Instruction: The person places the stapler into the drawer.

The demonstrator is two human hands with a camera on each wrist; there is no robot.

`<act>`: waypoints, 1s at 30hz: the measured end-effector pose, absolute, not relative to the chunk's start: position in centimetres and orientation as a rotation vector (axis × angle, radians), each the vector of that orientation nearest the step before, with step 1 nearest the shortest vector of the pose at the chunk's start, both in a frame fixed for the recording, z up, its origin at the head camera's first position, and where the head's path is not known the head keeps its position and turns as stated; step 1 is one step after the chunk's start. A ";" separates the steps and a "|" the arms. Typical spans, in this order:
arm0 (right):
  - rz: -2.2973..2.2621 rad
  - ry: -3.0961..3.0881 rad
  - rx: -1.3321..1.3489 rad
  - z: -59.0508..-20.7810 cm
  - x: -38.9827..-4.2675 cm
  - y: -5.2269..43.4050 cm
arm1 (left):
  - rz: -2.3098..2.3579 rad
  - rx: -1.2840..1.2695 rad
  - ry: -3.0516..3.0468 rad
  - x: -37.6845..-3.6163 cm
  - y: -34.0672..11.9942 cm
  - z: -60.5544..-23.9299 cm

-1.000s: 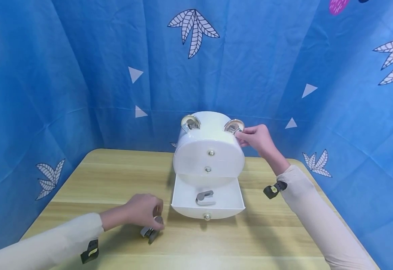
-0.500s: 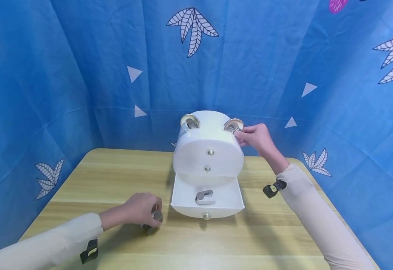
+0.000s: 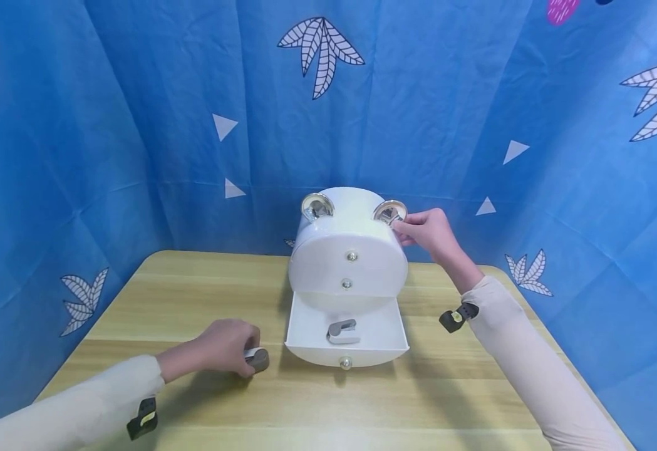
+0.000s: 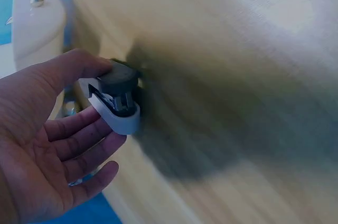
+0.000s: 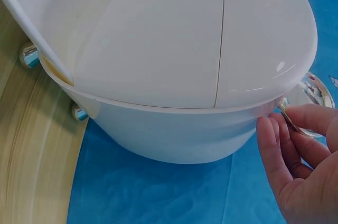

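Two grey clips show in the head view: one lies in the open drawer [image 3: 346, 341] of the white cabinet [image 3: 347, 250], and the other clip [image 3: 257, 358] sits in the left hand [image 3: 223, 347] on the wooden table [image 3: 193, 300], at about 9 o'clock from the drawer front. That hand's thumb and fingers pinch the clip, as the left wrist view [image 4: 117, 100] shows, with the lower fingers spread loosely beneath it. Judged from this, the work looks roughly half done: one clip is stowed, and the held one is not yet in the drawer.

The right hand [image 3: 429, 230] rests at the cabinet's upper corner, near 2 o'clock, its fingertips closed around the edge of the shiny round fitting [image 3: 390, 211] there, steadying the body. The right wrist view shows those fingers [image 5: 280, 145] curled against the cabinet's rim.

The drawer's near lip rises between the held clip and the tray. Bare tabletop lies left of and in front of the drawer, and the blue cloth backdrop [image 3: 136, 125] closes in behind the cabinet.
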State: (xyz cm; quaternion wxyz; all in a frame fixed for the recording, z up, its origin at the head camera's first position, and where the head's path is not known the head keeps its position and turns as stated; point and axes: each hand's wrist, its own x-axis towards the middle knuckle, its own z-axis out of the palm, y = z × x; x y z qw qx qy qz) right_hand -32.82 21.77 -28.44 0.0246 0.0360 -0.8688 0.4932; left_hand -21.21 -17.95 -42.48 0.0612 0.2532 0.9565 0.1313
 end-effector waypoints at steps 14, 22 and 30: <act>1.516 -2.697 0.128 -28.5 -32.7 21.8 | 0.386 0.801 2.992 -23.5 -17.7 -36.2; 1.508 -2.693 0.120 -28.5 -32.5 21.9 | 0.329 0.909 2.987 -24.4 -13.9 -33.6; 1.515 -2.689 0.133 -28.6 -32.6 21.8 | 0.202 1.020 2.959 -25.1 -9.8 -33.9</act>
